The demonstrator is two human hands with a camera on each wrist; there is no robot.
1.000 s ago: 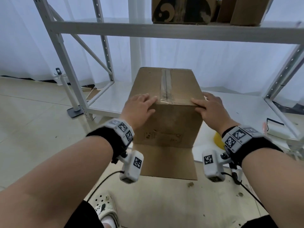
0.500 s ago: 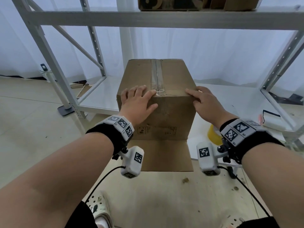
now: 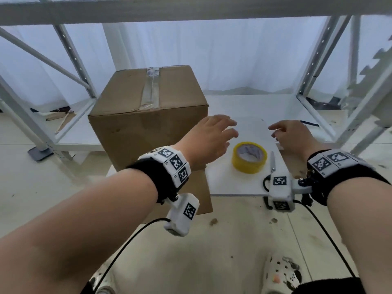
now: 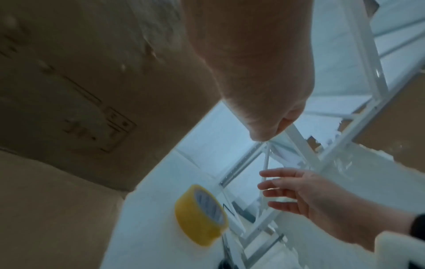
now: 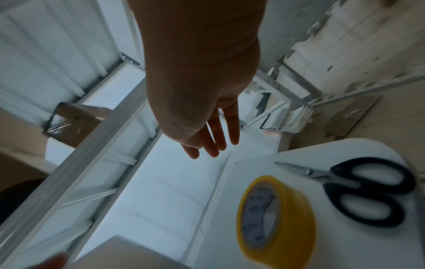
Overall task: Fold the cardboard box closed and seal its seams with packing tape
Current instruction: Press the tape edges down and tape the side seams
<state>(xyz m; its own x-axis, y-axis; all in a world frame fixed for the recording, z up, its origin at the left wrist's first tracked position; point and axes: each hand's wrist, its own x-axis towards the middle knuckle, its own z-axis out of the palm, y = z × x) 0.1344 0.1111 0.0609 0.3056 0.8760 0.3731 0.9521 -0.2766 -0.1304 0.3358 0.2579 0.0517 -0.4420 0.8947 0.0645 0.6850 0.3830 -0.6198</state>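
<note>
Cardboard box [image 3: 148,115]: standing taped, left of tape roll [image 3: 249,157].
Left hand [image 3: 209,137]: hovering above roll — fingers spread, gripping nothing.
Right hand [image 3: 291,135]: hovering — fingers relaxed, empty.

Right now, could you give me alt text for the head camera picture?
Two open hands, left and right, hover above a yellow tape roll and scissors on a white board, beside a taped cardboard box.
</note>
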